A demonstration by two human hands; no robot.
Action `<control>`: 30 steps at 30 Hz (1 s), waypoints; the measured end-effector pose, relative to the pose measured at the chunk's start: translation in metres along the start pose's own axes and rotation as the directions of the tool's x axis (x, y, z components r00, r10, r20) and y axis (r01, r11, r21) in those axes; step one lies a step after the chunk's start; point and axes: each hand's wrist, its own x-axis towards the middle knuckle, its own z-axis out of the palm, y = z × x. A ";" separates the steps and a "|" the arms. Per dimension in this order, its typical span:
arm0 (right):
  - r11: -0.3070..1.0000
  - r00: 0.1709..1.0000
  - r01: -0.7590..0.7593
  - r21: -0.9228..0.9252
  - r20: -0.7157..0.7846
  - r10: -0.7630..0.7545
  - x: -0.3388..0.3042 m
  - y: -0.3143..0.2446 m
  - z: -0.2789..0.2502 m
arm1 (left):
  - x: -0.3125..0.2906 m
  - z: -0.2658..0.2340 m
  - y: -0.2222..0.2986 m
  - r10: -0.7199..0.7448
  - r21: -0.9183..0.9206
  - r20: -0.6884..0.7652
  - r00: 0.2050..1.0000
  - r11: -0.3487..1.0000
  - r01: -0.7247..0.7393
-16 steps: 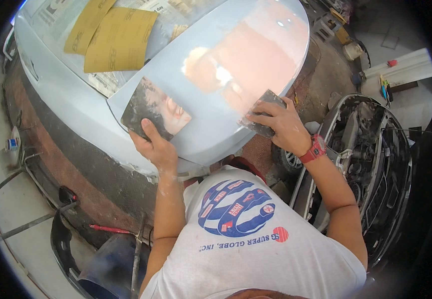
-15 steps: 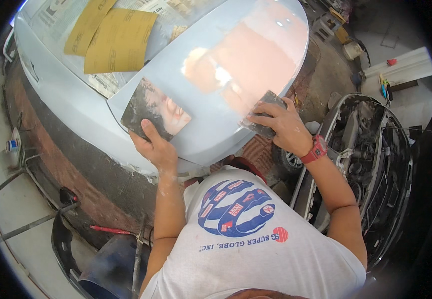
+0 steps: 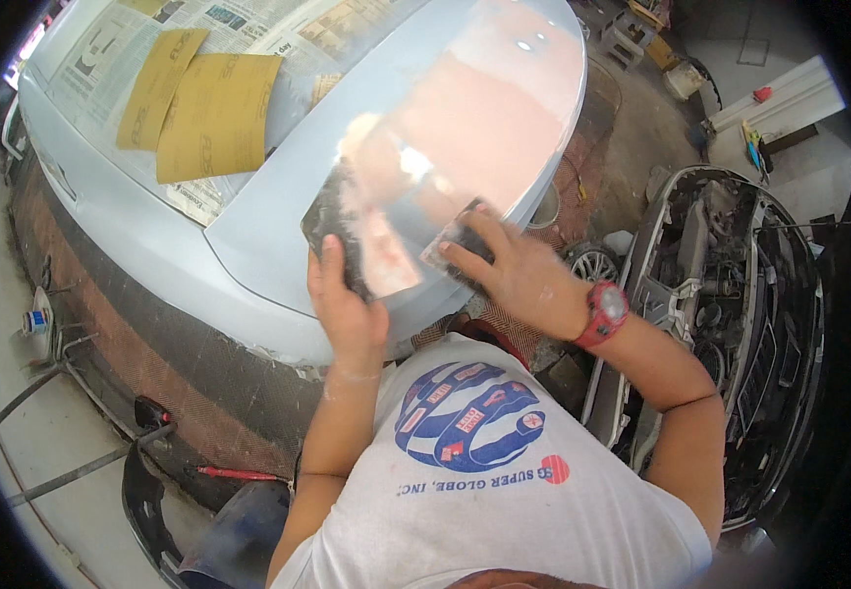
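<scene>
Dark and smeared with pinkish paste, a flat plate (image 3: 352, 245) lies toward 11 o'clock from the middle of the view; the left hand's (image 3: 349, 314) grip is closed on its near edge, thumb on top. Toward 1 o'clock, the right hand (image 3: 523, 277) keeps a narrow grip on a smaller dark piece (image 3: 457, 239), fingers spread across it. Blur and those fingers hide much of this piece, and I cannot tell whether it touches the plate. Beyond both is one pale blue car panel (image 3: 278, 250), its pink patch (image 3: 484, 118) at 12 to 1 o'clock. Two overlapping yellow sheets (image 3: 214, 118) rest on newspaper (image 3: 190, 201) at 10 o'clock. One red watch (image 3: 604, 312) circles the right wrist.
</scene>
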 end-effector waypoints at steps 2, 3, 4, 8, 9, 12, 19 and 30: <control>0.990 1.000 -0.007 -0.141 -0.018 0.005 0.008 0.032 -0.006 | 0.004 -0.015 0.006 0.057 0.046 -0.031 0.998 0.997 -0.055; 0.983 0.998 -0.053 -0.174 -0.048 0.046 0.016 0.044 -0.013 | 0.004 -0.024 0.009 0.129 0.142 -0.029 0.991 0.982 -0.124; 0.973 0.993 -0.101 -0.208 -0.081 0.086 0.027 0.056 -0.018 | 0.008 -0.034 0.010 0.204 0.240 -0.029 0.979 0.952 -0.191; 0.980 0.966 -0.165 0.109 -0.184 0.183 0.091 0.110 -0.013 | 0.015 -0.056 0.001 0.412 0.463 -0.009 0.911 0.809 -0.361; 0.987 0.971 -0.150 0.057 -0.178 0.158 0.109 0.121 -0.005 | 0.016 -0.060 -0.003 0.442 0.492 -0.006 0.897 0.782 -0.383; 0.989 0.982 -0.148 -0.012 -0.121 0.146 0.162 0.134 0.009 | 0.015 -0.059 -0.003 0.485 0.535 -0.029 0.874 0.746 -0.396; 0.990 0.989 -0.131 -0.055 0.055 0.134 0.193 0.131 0.009 | 0.017 -0.061 -0.011 0.535 0.559 -0.032 0.844 0.709 -0.429; 0.996 0.997 -0.079 0.043 -0.013 0.080 0.019 0.101 0.011 | 0.016 -0.063 -0.009 0.493 0.590 -0.020 0.870 0.708 -0.388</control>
